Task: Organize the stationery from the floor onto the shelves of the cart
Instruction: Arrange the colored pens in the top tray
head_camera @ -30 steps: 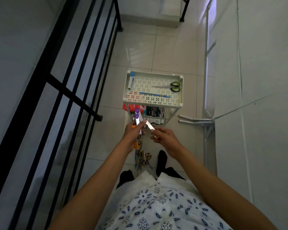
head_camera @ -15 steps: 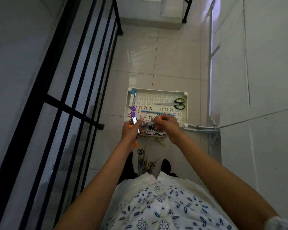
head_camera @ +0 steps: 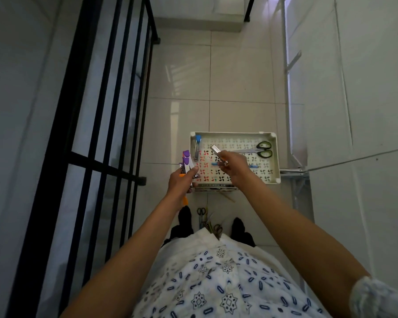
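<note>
The right hand (head_camera: 233, 166) pinches a small metal stapler (head_camera: 217, 152) over the cart's top shelf (head_camera: 276, 157). The left hand (head_camera: 182, 181) grips a bundle of purple-topped staplers (head_camera: 187, 162) just left of the shelf. Beyond the right-hand grip lie green-handled scissors (head_camera: 263, 149). More stationery (head_camera: 208, 222) remains on the floor.

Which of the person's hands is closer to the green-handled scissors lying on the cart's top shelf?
The right. The right hand, holding a small metal item, is over the top shelf just left of the green-handled scissors. The left hand, gripping purple staplers, is off the shelf's left edge.
</note>
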`<act>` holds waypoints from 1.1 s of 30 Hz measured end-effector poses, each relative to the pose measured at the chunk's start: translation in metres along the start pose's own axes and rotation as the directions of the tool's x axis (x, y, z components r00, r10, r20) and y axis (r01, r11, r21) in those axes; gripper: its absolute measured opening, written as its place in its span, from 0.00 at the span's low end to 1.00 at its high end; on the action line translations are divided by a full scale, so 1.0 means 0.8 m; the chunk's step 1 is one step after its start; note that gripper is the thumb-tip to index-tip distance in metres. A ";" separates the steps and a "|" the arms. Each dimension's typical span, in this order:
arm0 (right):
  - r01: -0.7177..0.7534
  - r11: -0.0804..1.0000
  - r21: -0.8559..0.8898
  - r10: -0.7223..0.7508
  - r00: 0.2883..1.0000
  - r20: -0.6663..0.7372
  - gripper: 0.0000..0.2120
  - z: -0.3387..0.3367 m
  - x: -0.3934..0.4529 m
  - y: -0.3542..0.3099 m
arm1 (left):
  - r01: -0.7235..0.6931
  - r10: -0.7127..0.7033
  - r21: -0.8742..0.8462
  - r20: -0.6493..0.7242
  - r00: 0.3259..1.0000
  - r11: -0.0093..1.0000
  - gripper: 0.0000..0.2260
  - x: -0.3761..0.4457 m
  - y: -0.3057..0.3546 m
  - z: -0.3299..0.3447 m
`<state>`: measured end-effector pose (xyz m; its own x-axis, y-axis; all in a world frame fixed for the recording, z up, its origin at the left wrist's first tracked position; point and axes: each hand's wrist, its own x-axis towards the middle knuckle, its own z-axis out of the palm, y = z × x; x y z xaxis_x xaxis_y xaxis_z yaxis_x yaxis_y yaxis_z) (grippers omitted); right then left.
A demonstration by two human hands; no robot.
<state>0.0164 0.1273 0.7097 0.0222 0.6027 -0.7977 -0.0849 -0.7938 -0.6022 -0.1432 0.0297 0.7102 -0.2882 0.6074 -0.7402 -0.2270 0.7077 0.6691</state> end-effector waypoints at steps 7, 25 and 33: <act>0.161 0.833 -0.530 -0.167 0.985 0.037 0.24 0.010 0.024 -0.039 | -0.002 0.002 -0.001 0.034 0.999 1.000 0.10 0.012 0.009 -0.009; 0.301 0.601 -0.740 -0.382 0.922 0.065 0.18 0.078 0.042 -0.037 | 0.022 -0.024 0.049 0.049 0.998 0.999 0.12 0.019 0.000 -0.019; 0.355 0.608 -0.710 -0.422 0.902 0.090 0.12 0.080 0.042 -0.034 | 0.020 -0.021 0.035 0.047 0.999 0.999 0.12 0.027 0.002 -0.025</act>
<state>-0.0446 0.1744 0.7017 -0.0337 0.8861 -0.4622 0.6639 -0.3258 -0.6732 -0.1679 0.0365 0.6967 -0.2389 0.6085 -0.7567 -0.1995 0.7319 0.6515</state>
